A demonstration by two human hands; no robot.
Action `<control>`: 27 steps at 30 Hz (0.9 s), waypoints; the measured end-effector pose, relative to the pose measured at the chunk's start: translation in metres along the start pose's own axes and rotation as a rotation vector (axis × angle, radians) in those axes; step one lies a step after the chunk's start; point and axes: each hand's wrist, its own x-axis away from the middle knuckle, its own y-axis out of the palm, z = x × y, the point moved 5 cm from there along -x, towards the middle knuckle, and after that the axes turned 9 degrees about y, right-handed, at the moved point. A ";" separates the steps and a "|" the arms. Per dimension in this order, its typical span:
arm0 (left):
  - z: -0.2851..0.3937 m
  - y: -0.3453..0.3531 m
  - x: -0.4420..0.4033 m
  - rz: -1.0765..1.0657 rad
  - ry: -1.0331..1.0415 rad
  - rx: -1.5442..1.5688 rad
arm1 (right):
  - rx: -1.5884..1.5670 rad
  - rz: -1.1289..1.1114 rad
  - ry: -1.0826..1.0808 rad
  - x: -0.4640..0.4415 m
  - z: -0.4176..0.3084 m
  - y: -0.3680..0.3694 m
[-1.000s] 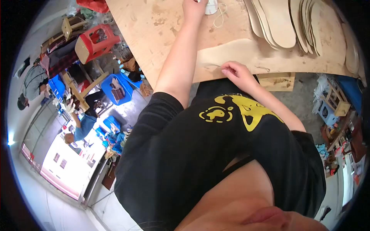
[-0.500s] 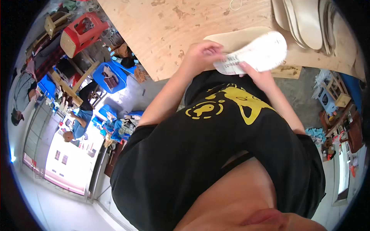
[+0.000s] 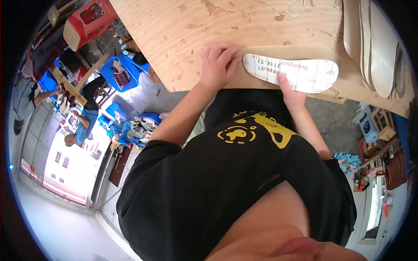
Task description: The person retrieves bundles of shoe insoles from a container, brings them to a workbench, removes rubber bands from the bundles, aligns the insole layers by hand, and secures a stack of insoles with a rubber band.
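My right hand [image 3: 294, 95] grips a white insole [image 3: 315, 76] by its near edge, with the thumb on top and the other fingers hidden beneath. Red and black print covers the insole's face. Under and behind it lies a beige insole [image 3: 305, 52], flat on the wooden board [image 3: 183, 35]. My left hand [image 3: 218, 65] rests at the left end of the insoles, its fingers stretched out and slightly apart. Its thumb is close to the white insole's narrow tip; whether they touch I cannot tell.
Several beige insoles [image 3: 374, 48] lie stacked at the board's right. A loop of pale string [image 3: 295, 8] is at the far side. To the left are a red stool [image 3: 89, 24], a blue crate [image 3: 117, 74] and another person [image 3: 85, 126].
The white insole has turned, its left end rising and its right end lowering, over the beige insole. My left hand has moved left and its curled fingers have straightened. The view has shifted.
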 end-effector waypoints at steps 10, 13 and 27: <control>-0.001 0.000 0.002 0.010 0.021 0.004 | 0.061 -0.045 -0.032 -0.002 -0.009 0.002; -0.001 0.001 0.001 0.015 0.028 0.015 | 0.089 -0.053 -0.030 -0.003 -0.012 0.002; -0.001 0.001 0.002 0.010 0.020 0.035 | -0.005 -0.082 0.001 -0.005 -0.012 0.009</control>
